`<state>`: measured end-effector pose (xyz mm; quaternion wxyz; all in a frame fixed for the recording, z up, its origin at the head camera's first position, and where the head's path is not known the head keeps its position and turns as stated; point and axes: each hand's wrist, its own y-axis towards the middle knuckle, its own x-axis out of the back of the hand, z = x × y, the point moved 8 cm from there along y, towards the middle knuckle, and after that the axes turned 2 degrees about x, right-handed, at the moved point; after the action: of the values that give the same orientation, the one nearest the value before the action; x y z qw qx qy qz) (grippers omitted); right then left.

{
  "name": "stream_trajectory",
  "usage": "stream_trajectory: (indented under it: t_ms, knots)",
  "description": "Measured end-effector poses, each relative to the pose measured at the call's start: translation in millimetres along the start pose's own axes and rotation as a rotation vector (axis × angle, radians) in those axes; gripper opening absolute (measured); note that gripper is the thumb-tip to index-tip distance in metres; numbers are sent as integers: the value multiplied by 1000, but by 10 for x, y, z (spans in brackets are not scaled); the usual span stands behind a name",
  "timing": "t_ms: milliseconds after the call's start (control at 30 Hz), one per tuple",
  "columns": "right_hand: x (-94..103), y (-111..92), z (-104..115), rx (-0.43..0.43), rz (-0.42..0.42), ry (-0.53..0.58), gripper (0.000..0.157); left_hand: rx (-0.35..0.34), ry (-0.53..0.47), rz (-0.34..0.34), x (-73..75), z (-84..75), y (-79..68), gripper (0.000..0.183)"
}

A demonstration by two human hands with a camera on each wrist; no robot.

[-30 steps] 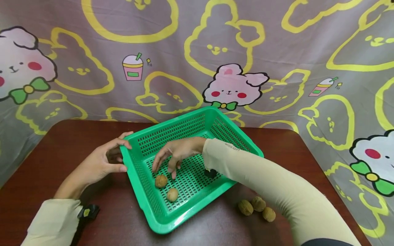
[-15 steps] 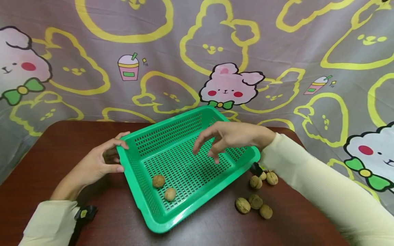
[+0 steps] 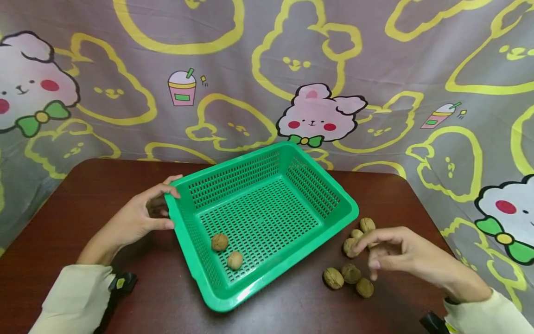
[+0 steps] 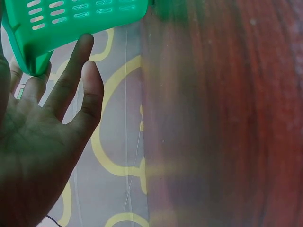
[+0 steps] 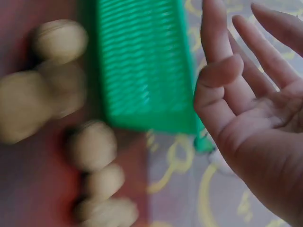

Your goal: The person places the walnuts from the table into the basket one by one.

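Observation:
A green plastic basket [image 3: 258, 278] with slotted sides sits on the table. Two walnuts, a browner walnut [image 3: 219, 242] and a paler walnut [image 3: 235, 260], lie inside near its left end. At the basket's left rim, my left hand [image 3: 131, 218] holds on with its fingers over the edge and the thumb near the outer side. My right hand [image 3: 410, 257] hovers beside the loose walnuts [image 3: 350, 273] right of the basket, holding nothing, its fingers loosely bent. It partly hides the rear walnuts [image 3: 367, 225]. Those walnuts look blurred in the right wrist view.
A dark reddish-brown table [image 3: 158, 297] carries everything. Behind and at the right of it hangs a grey cloth [image 3: 233, 69] printed with yellow outlines and cartoon animals. The basket's far corner stands close to the cloth.
My right hand has left the inside of the basket and moved right, to the loose walnuts. My left hand stays at the rim, and the two walnuts inside lie as before.

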<state>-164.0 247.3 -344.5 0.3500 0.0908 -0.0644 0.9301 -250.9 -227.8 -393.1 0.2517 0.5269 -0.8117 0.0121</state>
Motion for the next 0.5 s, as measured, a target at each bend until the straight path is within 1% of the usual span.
stream_trajectory:
  t_ms: [100, 133, 200, 333, 500]
  knots:
    - [29, -273, -250, -17, -90, -2, 38, 5, 6, -7, 12, -7, 4, 51]
    - [29, -344, -331, -28, -112, 1, 38, 7, 11, -10, 17, -8, 2, 51]
    - [10, -455, -478, -47, -132, 49, 37, 9, 24, -15, 28, -8, -6, 51]
    - [-26, -595, -709, -116, -181, 144, 37, 7, 22, -7, 18, 1, -16, 51]
    - [-77, -676, -853, -155, -272, 137, 36, 0, 0, -1, -2, -1, 1, 52]
